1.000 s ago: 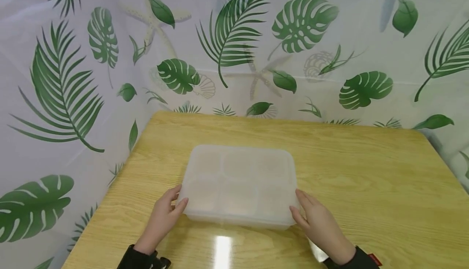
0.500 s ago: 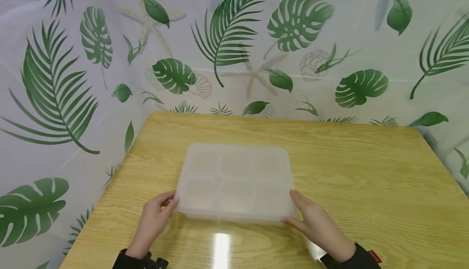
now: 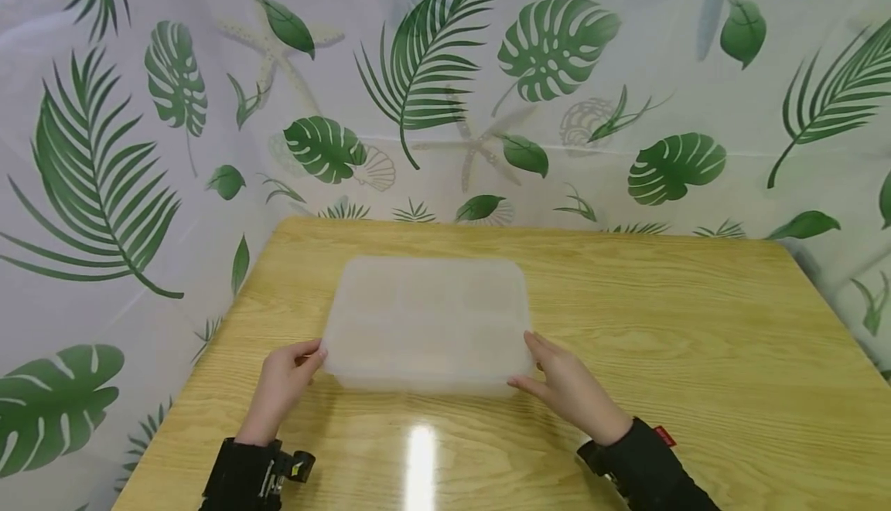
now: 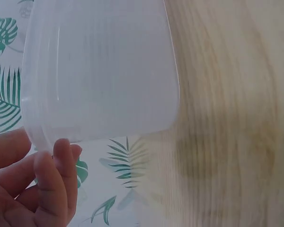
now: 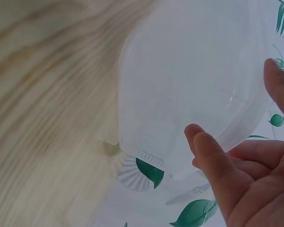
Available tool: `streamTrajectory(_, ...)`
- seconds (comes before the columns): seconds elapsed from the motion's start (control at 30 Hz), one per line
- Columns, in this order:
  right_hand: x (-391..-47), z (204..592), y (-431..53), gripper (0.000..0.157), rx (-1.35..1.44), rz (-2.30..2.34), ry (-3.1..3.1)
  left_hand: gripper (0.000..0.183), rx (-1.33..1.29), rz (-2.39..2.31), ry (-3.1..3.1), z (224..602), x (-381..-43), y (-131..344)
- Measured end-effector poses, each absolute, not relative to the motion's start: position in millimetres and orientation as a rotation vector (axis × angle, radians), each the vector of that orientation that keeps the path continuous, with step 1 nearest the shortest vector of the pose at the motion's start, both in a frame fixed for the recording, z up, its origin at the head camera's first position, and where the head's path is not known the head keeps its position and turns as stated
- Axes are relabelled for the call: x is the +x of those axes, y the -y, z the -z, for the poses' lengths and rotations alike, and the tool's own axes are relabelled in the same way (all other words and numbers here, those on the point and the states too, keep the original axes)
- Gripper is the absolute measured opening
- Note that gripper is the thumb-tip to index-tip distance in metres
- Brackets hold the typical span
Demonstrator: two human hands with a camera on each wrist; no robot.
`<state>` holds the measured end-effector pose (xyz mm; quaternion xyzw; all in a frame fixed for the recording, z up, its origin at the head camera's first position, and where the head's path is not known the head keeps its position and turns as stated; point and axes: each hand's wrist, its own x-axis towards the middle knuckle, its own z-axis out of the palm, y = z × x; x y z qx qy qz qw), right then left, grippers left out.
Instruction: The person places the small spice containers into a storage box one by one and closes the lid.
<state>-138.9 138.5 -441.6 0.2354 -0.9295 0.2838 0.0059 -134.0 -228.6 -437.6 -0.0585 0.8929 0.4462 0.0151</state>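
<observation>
A translucent white plastic storage box (image 3: 428,318) with rounded corners is in the middle of the head view. Faint outlines of several compartments show through its top. At its left front corner my left hand (image 3: 281,383) pinches the rim, thumb on the near side; in the left wrist view, curled fingers (image 4: 54,189) sit under the rim beside the box's wall (image 4: 109,71). My right hand (image 3: 574,391) grips the right front corner between thumb and fingers, also seen in the right wrist view with the box's side (image 5: 180,80). Whether the base touches the table cannot be told.
The box is above a wood-grain table (image 3: 661,325). Behind and to the left hangs a white curtain (image 3: 431,63) printed with green leaves and starfish. A bright light reflection lies on the table in front of the box. Dark sleeves with wrist cameras cover both forearms.
The box and both hands have shifted away from me and slightly left in the head view. Both hands stay on the box's sides. The head view has also turned slightly.
</observation>
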Motion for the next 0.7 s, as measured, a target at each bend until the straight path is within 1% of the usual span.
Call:
streamTrajectory(0.3, -154.4, 443.6, -127.4, 0.069, 0.707, -0.921, 2.939, 0.034, -0.232, -1.416, -2.778, 441.0, -147.1, 238.2)
streamTrajectory(0.53, -158.0, 442.9, -122.6, 0.07, 0.689, -0.954, 2.948, 0.034, -0.236, -1.454, -2.769, 440.9, -149.6, 240.7)
streamTrajectory(0.7, -157.2, 445.6, -123.2, 0.068, 0.705, -0.909, 2.94, 0.034, -0.197, -1.376, -2.853, 442.8, -148.7, 237.8)
